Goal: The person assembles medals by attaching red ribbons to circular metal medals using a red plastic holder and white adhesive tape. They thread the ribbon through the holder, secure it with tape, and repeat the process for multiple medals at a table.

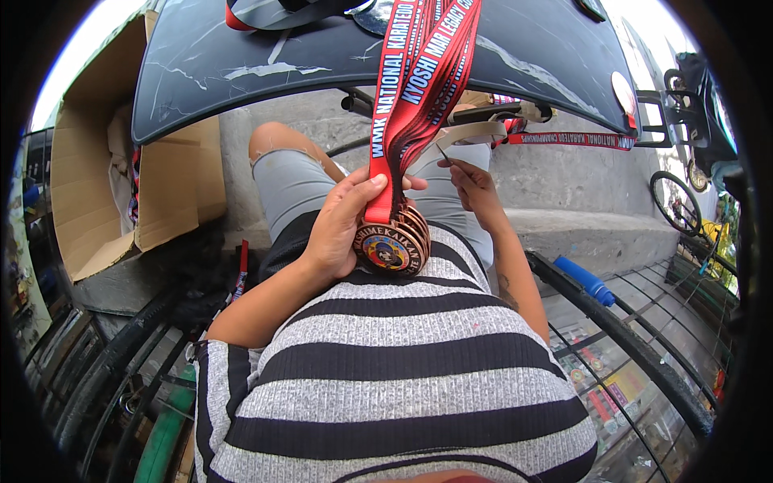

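My left hand (352,211) is closed around a thick bundle of red ribbons (423,88) with white lettering and dark edges. From its lower end hangs a stack of round bronze-coloured medals (392,245), resting against my striped shirt. The ribbons' upper part lies over the table edge. To the right of the bundle, my right hand (477,193) is closed in a pinch, with a thin dark tip showing at its fingers; I cannot make out what it is. A pale, curved band (469,134) passes between that hand and the ribbons.
A dark marble-patterned table (322,68) stands ahead, with more ribbon (282,14) on it. At left is an open cardboard box (181,181). Another red ribbon (564,140) stretches below the table's right side. Black chair arms flank me; a blue bottle (584,280) lies at right.
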Demonstrator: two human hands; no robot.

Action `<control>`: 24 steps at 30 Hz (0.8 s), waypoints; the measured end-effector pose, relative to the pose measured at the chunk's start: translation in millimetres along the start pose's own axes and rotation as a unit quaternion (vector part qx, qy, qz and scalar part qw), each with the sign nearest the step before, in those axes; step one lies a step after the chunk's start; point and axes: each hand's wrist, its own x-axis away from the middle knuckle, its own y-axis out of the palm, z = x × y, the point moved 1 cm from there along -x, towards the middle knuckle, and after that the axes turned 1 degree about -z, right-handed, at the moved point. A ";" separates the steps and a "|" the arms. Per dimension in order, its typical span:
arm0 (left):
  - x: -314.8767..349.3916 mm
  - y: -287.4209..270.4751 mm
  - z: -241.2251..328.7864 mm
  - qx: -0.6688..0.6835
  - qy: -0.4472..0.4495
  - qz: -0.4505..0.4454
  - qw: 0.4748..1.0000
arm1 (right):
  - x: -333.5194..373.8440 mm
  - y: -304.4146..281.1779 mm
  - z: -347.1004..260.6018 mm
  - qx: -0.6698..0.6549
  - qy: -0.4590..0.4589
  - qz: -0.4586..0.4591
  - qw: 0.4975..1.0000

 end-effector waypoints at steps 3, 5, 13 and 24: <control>-1.5 1.0 -1.2 0.001 0.002 -0.006 1.000 | 4.9 -2.1 -2.3 -0.045 0.044 -0.053 0.997; -2.4 1.8 -2.0 -0.006 0.002 -0.006 1.000 | 7.8 1.0 -4.7 -0.028 0.045 -0.068 0.996; 0.1 1.5 -3.7 -0.003 -0.016 0.021 1.000 | 52.6 4.9 -65.0 -0.007 -0.004 -0.141 0.990; -2.5 4.6 -0.6 -0.009 -0.026 0.028 0.999 | 69.6 23.8 -121.6 0.035 -0.055 -0.187 0.980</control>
